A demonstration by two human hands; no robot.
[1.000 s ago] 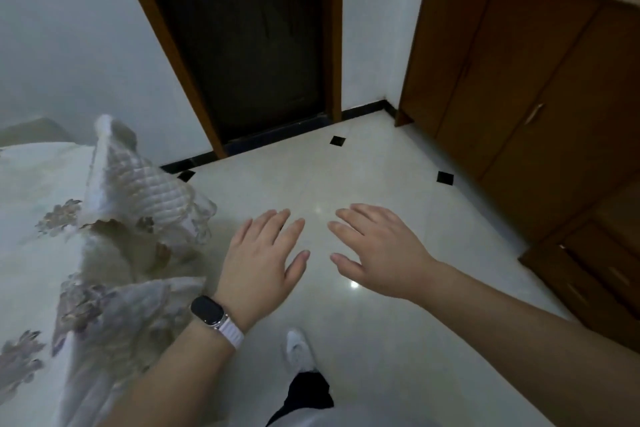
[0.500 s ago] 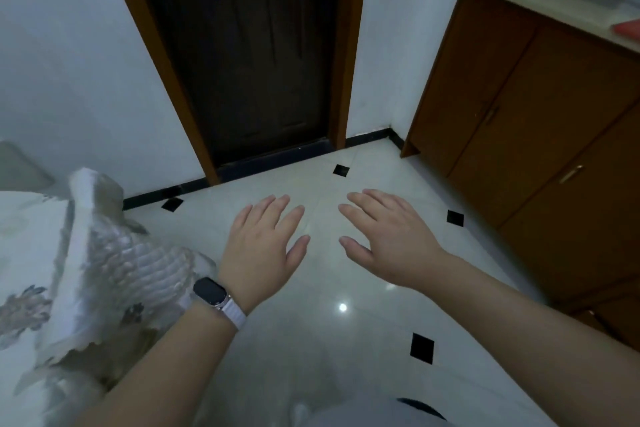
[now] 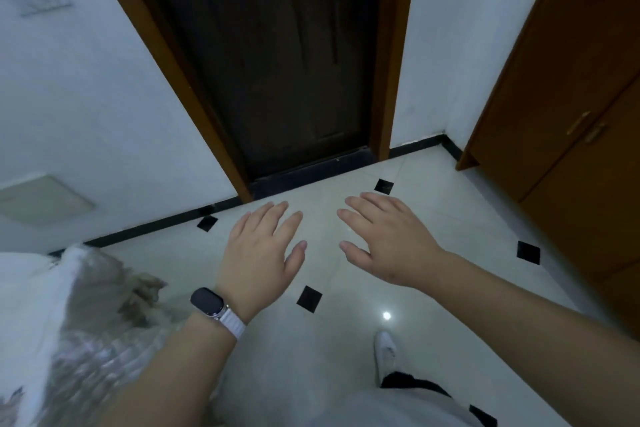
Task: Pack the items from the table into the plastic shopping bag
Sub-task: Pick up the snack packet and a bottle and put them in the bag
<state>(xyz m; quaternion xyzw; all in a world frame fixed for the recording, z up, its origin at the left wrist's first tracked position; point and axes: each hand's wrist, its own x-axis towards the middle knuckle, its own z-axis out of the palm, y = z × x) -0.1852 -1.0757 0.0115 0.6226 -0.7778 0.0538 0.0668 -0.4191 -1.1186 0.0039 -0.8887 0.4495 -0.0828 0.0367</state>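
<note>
My left hand point(image 3: 265, 253), with a dark watch on a white strap at the wrist, is stretched out palm down over the floor with straight fingers and holds nothing. My right hand point(image 3: 384, 241) hovers beside it, also flat and empty. A corner of the table with a white quilted, floral cloth point(image 3: 65, 319) shows at the lower left. No plastic shopping bag and no items are in view.
A dark wooden door point(image 3: 273, 55) in a brown frame stands ahead. Brown cabinets point(image 3: 568, 107) line the right side. The pale tiled floor point(image 3: 450, 218) has small black diamond insets. My white shoe point(image 3: 385, 354) is at the bottom.
The view has swung right and forward: the clothed table slid to the lower left edge and the door grew nearer. Both hands stay flat and empty in front of me.
</note>
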